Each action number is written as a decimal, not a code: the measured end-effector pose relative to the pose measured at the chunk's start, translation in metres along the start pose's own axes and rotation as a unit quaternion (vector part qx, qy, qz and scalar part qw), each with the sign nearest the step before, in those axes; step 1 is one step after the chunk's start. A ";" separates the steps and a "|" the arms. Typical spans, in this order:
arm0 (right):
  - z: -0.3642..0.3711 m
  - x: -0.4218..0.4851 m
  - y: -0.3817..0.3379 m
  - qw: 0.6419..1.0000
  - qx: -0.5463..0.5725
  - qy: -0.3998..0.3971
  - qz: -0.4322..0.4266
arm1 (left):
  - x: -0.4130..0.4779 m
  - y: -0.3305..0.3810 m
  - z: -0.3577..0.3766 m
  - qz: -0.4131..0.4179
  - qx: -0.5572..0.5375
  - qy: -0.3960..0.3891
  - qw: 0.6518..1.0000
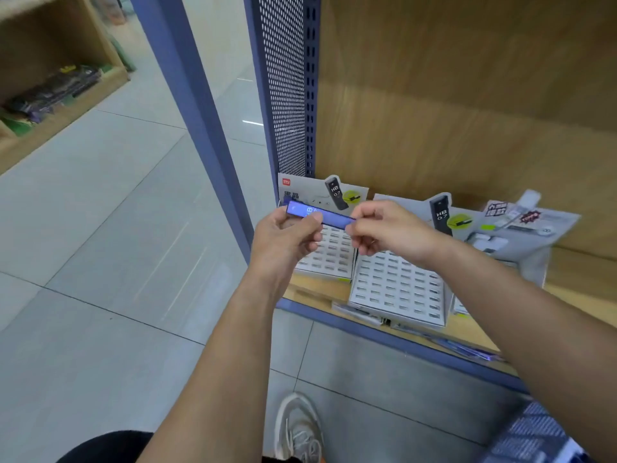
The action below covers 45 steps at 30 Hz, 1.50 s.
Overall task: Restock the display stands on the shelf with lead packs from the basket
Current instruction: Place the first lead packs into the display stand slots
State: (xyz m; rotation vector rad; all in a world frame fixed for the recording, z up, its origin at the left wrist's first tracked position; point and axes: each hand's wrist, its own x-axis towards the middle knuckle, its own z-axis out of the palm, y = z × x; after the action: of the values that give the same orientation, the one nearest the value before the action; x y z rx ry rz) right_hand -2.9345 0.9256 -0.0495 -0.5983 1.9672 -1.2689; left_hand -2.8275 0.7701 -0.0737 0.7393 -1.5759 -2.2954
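Grey floor tiles [110,228] fill the left side of the head view. A blue upright [187,95] and a perforated panel [283,85] frame a wooden shelf [314,289] with a blue front edge.

Head view, task items:
- Two white slotted display stands sit side by side on the shelf: the left stand [335,257] and the middle stand [397,289]. Each carries a header card marked "HB 0.7".
- A third stand [507,235] at the right is partly hidden by the right forearm.
- One blue lead pack [334,216] is held roughly level in the air above the left stand, touching no stand.
- The left hand [283,235] pinches the pack's left end between thumb and curled fingers.
- The right hand [387,232] pinches the pack's right end with its fingertips.
- Loose blue packs [467,350] lie along the shelf's front edge.
- The basket [534,436] shows at bottom right, blurred.

A grey shoe [297,429] stands on the tiles below the arms.
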 end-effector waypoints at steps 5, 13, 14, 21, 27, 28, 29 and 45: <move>0.007 -0.010 0.003 0.987 -0.147 -0.064 -0.006 | -0.004 0.000 0.010 -0.003 0.023 -0.013 1.000; 0.006 0.018 -0.017 0.986 -0.091 0.067 -0.120 | 0.007 -0.019 0.004 -0.005 0.070 0.002 0.998; 0.009 0.025 -0.018 0.985 -0.111 0.063 -0.116 | 0.009 -0.023 0.002 -0.004 0.070 0.005 0.998; 0.017 0.082 -0.009 0.976 -0.106 0.161 -0.098 | 0.029 -0.079 -0.023 0.010 0.214 0.119 0.969; 0.038 0.136 0.013 0.956 -0.190 0.188 -0.121 | 0.034 -0.127 -0.047 0.022 0.377 0.083 0.922; 0.042 0.141 0.015 0.952 -0.205 0.186 -0.128 | 0.037 -0.127 -0.049 0.023 0.373 0.086 0.924; 0.045 0.145 0.016 0.947 -0.226 0.183 -0.138 | 0.039 -0.126 -0.049 0.019 0.366 0.088 0.926; 0.059 0.161 0.028 0.923 -0.318 0.150 -0.154 | 0.051 -0.134 -0.057 -0.004 0.254 0.109 0.961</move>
State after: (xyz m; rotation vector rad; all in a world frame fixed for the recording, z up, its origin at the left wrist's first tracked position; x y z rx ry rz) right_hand -2.9931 0.7899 -0.1413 -1.1182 2.6462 -0.9087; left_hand -2.8302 0.7510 -0.2264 1.0706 -2.0706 -1.7400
